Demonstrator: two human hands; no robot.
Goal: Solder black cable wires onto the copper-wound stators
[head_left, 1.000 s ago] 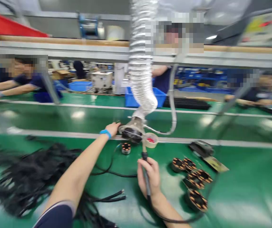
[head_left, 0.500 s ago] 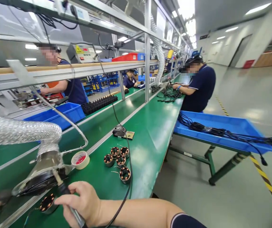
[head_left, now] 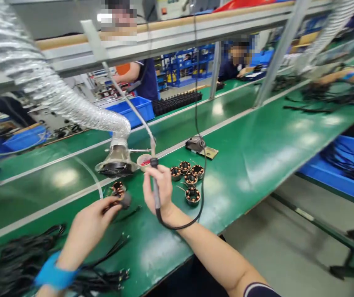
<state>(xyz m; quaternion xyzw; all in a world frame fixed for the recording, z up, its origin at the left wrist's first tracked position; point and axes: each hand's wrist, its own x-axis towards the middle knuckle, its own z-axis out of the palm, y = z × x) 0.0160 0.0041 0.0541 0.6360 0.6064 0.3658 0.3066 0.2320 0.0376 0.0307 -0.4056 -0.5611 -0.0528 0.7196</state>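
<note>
My right hand [head_left: 162, 189] is closed around the handle of a soldering iron [head_left: 156, 196], held upright with its tip pointing up and away. The iron's black cord loops under my right wrist. My left hand [head_left: 92, 222], a blue band at its wrist, pinches a small dark round part [head_left: 126, 200], too blurred to name exactly. Right behind it is a motor stator with copper windings [head_left: 118, 187]; whether the two touch I cannot tell. Several more copper-wound stators [head_left: 192, 196] stand grouped on the green bench right of my right hand.
A fume hood [head_left: 116, 165] on a silver duct [head_left: 81, 109] hangs over the bench beside a tape roll [head_left: 144, 161]. Black cables [head_left: 12, 264] lie at lower left. An iron stand [head_left: 197, 144] sits farther back. Other people work across and along the bench; a blue bin [head_left: 344, 165] stands at right.
The view has swung left and down, so my left hand and the cables show fully. My right hand holds the soldering iron more upright, away from the stator under the hood.
</note>
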